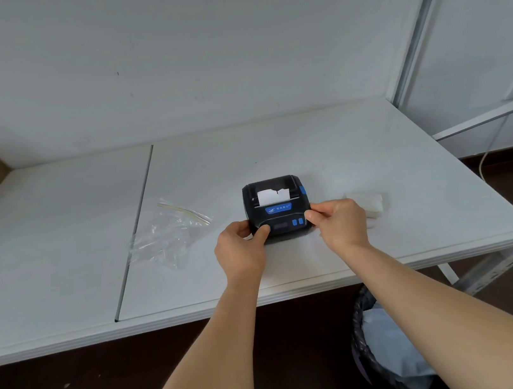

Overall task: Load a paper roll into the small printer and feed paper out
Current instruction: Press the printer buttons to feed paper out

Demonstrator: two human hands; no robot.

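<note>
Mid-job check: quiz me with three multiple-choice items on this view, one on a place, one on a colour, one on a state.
1. Where does the clear plastic bag lie relative to the printer?
A. on the person's left
B. on the person's right
C. on top of it

2. What colour are the two small buttons on the printer's front?
A. red
B. blue
C. green

3. What are the hands doing?
A. both resting off the table
B. one holds the bag
C. both grip the printer

Answers: 1 A, the bag lies left of it. 2 B, they show blue. 3 C, the left hand and right hand clasp its front corners.
</note>
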